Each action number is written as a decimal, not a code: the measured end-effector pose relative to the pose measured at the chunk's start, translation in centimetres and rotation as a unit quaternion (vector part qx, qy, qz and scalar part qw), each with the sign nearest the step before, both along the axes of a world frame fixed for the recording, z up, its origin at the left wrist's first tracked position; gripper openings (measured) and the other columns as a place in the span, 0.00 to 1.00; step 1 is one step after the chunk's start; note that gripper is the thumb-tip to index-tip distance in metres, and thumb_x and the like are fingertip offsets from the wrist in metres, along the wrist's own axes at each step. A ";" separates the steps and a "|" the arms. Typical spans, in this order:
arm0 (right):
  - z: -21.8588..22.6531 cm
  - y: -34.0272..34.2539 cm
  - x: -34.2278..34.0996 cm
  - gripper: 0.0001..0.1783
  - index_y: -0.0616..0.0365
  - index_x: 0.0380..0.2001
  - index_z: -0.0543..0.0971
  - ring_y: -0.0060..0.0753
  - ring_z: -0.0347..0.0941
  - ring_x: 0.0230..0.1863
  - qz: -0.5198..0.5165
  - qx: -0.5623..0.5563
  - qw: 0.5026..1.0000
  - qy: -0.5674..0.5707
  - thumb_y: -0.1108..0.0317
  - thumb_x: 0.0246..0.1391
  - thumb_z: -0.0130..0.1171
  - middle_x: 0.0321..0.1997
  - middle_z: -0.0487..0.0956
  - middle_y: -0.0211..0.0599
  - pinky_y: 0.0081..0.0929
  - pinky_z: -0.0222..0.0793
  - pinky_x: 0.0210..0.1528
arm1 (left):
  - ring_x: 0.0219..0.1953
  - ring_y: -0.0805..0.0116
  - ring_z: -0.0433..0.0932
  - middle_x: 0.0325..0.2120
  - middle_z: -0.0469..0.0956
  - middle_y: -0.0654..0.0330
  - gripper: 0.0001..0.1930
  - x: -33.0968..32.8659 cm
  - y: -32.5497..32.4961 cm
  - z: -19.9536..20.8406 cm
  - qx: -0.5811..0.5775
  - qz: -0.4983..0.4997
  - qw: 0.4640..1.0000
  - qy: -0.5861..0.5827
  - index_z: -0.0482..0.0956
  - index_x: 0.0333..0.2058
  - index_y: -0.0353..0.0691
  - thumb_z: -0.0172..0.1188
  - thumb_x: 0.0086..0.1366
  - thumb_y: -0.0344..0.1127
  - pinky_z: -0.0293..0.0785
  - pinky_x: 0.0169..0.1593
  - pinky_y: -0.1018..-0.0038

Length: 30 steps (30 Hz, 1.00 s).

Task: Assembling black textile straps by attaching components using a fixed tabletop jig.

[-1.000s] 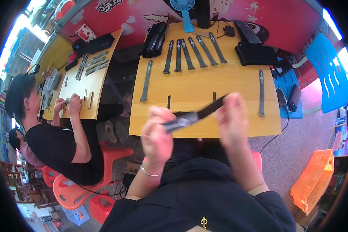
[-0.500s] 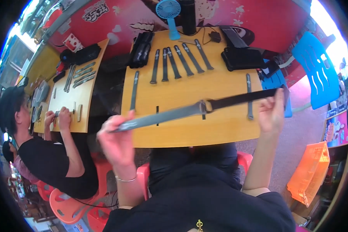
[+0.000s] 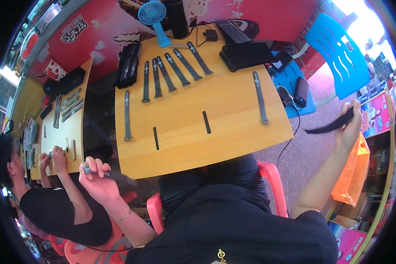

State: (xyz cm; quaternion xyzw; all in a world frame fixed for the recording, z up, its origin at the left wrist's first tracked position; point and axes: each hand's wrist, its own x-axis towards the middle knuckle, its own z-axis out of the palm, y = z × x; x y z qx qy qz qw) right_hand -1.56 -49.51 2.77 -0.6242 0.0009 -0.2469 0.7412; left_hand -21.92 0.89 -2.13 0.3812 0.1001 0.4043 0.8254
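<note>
Left hand (image 3: pixel 99 180), beside near left corner of table (image 3: pixel 180 163): grip closed around dark grey strap (image 3: pixel 113 174), free end toward right. Right hand (image 3: pixel 350 125), well right of table: grip closed on black strap (image 3: pixel 331 126), free end toward left. Held pieces were well apart. Six fanned straps (image 3: pixel 177 69) lay at far side of table; left-side strap (image 3: pixel 127 116) and right-side strap (image 3: pixel 259 99) lay apart. Two black strips (image 3: pixel 156 138) marked near half. Blue fan (image 3: pixel 152 14) stood at far edge.

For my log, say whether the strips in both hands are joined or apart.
Apart: the left hand holds a grey strip, the right hand a black strip, and nothing links them.
</note>
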 end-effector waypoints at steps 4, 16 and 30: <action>0.2 0.9 -1.4 0.08 0.50 0.33 0.69 0.12 0.56 0.17 -0.005 -0.024 0.996 0.084 0.59 0.62 0.48 0.20 0.66 0.24 0.12 0.45 0.17 | 0.19 0.79 0.56 0.21 0.60 0.66 0.17 0.0 -0.6 -0.4 0.005 -0.051 0.999 0.017 0.56 0.19 0.46 0.44 0.69 0.37 0.61 0.26 0.81; -1.4 2.8 -1.1 0.26 0.59 0.58 0.64 0.13 0.63 0.26 0.229 -0.110 0.961 0.110 0.71 0.57 0.53 0.31 0.71 0.28 0.10 0.60 0.31 | 0.18 0.82 0.55 0.22 0.61 0.65 0.17 0.8 -3.5 -0.8 0.077 -0.123 0.984 0.100 0.57 0.22 0.45 0.45 0.71 0.40 0.55 0.21 0.84; -2.8 -0.6 5.2 0.21 0.61 0.49 0.72 0.14 0.70 0.23 0.401 -0.237 0.863 0.195 0.78 0.49 0.57 0.28 0.76 0.31 0.11 0.66 0.27 | 0.18 0.84 0.56 0.24 0.63 0.66 0.10 1.4 -4.0 -1.4 0.119 -0.158 0.969 0.146 0.61 0.28 0.43 0.50 0.69 0.31 0.55 0.21 0.86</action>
